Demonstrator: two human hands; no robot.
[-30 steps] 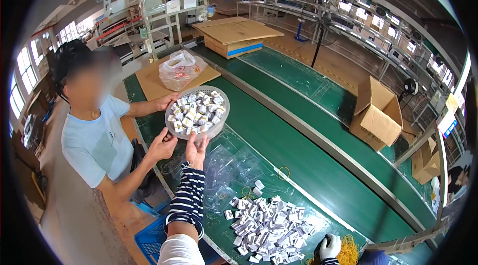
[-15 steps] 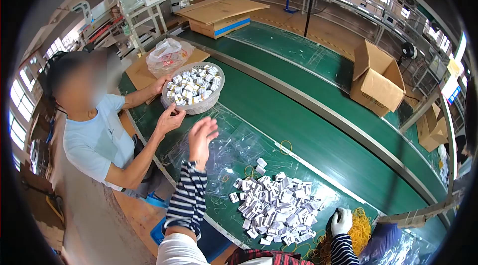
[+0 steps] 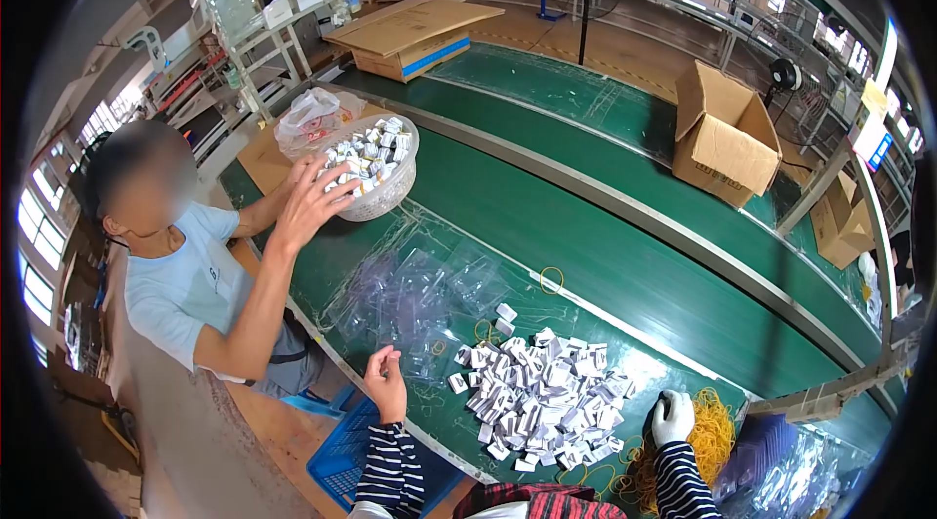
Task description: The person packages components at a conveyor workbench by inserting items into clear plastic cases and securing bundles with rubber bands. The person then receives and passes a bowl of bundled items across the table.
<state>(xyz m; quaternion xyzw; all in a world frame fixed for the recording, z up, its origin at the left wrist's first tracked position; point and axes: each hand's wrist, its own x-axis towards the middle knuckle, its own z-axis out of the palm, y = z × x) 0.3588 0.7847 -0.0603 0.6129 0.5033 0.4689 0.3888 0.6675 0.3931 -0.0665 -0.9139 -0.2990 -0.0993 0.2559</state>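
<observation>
My left hand (image 3: 387,385) is bare and held above the near table edge, left of the pile. Its fingers are loosely bent, with nothing seen in them. My right hand (image 3: 672,418), in a white glove, rests beside a heap of yellow rubber bands (image 3: 711,436). Its fingers are curled, and what they may hold is hidden. Between my hands lies a pile of small white folded pieces (image 3: 547,402). Clear plastic bags (image 3: 420,290) are spread beyond my left hand.
At the left, a co-worker (image 3: 190,265) reaches into a round basket (image 3: 395,195) of banded white bundles. An open carton (image 3: 727,143) stands across the green belt (image 3: 586,226). Purple plastic sheets (image 3: 756,456) lie at the right, and a blue crate (image 3: 337,456) is below the table edge.
My left hand has drawn back toward me, away from the basket. The co-worker's hand has moved from the basket's side onto the bundles. My right hand stays by the rubber bands.
</observation>
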